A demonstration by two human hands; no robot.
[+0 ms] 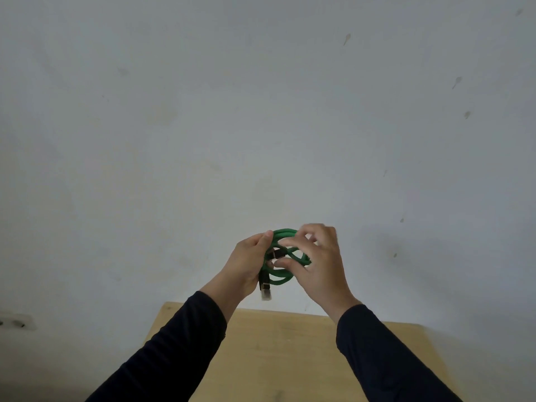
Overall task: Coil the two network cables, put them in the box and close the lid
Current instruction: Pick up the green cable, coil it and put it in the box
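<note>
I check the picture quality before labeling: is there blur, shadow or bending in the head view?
Head view: light is dim and even, no glare; a soft shadow lies on the wall; the right hand and the cable's plug are slightly motion-blurred; the table edge bends from the wide lens.

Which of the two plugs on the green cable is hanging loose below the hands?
The clear-tipped plug dangling under the left hand. The other plug sits inside the green cable coil, between both hands.
</note>
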